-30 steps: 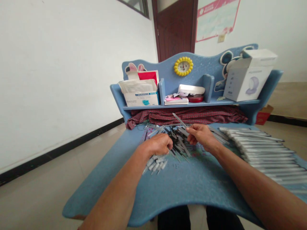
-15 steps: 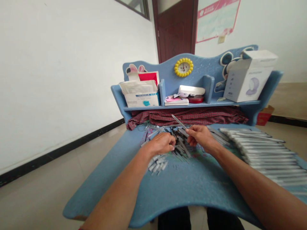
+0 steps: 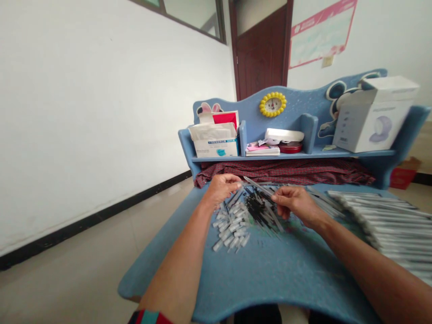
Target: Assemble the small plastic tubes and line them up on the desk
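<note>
My right hand [image 3: 293, 204] is closed round a clear pen barrel [image 3: 256, 184], which slants up and to the left from its fingers. My left hand [image 3: 223, 188] is at the back of the desk with thumb and forefinger pinched together; whatever they hold, if anything, I cannot make out. Just below it lies a heap of whitish pen caps [image 3: 232, 229]. Between the two hands is a pile of dark, thin pen parts [image 3: 258, 204], with some clear tubes mixed in.
To the right, many pens [image 3: 398, 229] lie in a stacked row on the blue desk [image 3: 270, 279]. A crumpled checked cloth [image 3: 286, 172] runs under the shelf. On the shelf stand a mask box [image 3: 216, 146], a yellow clock [image 3: 272, 104] and a white carton [image 3: 371, 117].
My left hand has moved from the dark pile back and left, beyond the caps. My right hand still holds the barrel. The whole view has shifted.
</note>
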Demonstrator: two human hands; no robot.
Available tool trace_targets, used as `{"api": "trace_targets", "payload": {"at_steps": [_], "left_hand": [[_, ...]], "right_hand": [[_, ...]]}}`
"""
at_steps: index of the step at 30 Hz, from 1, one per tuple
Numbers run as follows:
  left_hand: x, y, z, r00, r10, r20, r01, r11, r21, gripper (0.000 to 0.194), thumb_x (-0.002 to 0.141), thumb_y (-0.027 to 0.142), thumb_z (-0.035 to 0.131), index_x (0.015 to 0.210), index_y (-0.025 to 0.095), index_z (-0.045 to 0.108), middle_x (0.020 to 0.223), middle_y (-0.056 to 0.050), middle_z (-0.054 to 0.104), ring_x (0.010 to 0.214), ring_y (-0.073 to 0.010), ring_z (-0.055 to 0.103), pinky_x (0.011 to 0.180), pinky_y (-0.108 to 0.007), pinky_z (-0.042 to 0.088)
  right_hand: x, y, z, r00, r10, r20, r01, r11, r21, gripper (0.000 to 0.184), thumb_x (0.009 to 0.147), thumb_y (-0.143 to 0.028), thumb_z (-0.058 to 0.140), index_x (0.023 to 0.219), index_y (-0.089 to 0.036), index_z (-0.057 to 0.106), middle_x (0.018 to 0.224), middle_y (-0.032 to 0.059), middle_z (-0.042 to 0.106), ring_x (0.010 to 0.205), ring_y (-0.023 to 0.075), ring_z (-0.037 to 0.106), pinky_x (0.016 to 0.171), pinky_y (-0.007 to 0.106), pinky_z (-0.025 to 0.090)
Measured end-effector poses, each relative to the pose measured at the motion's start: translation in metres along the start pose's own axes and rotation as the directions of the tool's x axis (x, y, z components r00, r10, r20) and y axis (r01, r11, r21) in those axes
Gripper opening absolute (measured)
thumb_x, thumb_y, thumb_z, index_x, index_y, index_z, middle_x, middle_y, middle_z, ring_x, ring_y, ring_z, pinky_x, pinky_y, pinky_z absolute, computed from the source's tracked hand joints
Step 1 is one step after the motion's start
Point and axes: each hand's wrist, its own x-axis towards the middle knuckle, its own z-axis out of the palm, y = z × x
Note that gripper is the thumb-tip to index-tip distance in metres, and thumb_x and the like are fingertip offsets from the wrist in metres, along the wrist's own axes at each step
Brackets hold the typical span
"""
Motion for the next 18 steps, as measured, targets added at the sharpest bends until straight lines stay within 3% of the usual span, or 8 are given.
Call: {"api": "trace_targets", "payload": {"at_steps": [10, 18], "left_hand": [[0.0041, -0.0082, -0.0076, 1.0, 0.011, -0.014, -0.013, 0.993, -0.113, 0.028, 0.061, 0.028, 0.069, 0.083, 0.012, 0.067, 0.061, 0.001, 0.057, 0.048, -0.0057, 0.046, 0.042, -0.017, 0.032], [0.0017, -0.0052, -0.0094, 1.0, 0.012, -0.001, -0.012, 0.988, -0.156, 0.023, 0.062, 0.025, 0.067, 0.081, 0.012, 0.067, 0.051, 0.004, 0.05, 0.044, -0.0042, 0.041, 0.041, -0.017, 0.029]], "right_hand": [[-0.0017, 0.0011, 0.0006, 1.0, -0.001, 0.028, 0.002, 0.999, -0.036, 0.028, 0.07, -0.04, 0.062, 0.058, -0.017, 0.052, 0.043, -0.0033, 0.054, 0.034, 0.0076, 0.046, 0.036, 0.019, 0.035], [-0.0019, 0.0008, 0.0001, 0.998, 0.016, 0.055, -0.014, 0.999, -0.049, 0.024, 0.07, -0.039, 0.062, 0.063, -0.017, 0.056, 0.041, -0.0035, 0.054, 0.033, 0.0075, 0.044, 0.034, 0.019, 0.033]]}}
